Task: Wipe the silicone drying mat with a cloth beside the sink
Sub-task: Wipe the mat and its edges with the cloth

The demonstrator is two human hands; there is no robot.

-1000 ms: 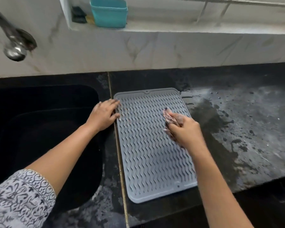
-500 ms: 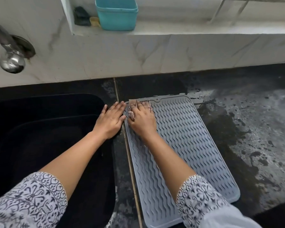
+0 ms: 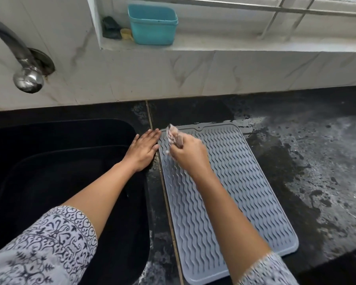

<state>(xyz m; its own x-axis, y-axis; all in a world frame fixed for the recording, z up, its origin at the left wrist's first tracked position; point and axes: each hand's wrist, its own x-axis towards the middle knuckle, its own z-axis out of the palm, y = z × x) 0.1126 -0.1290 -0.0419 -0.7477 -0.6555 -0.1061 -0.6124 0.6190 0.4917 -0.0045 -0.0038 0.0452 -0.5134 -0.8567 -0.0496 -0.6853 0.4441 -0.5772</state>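
Black counter: R hand grips cloth on mat far-L corner.

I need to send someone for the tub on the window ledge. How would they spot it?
Start at the window ledge above the marble backsplash, behind the sink. Near the ledge's left end sits the tub, open-topped and squarish with rounded corners. It is the only teal thing there, far bigger than the dark scrubber and small yellow item on its left.
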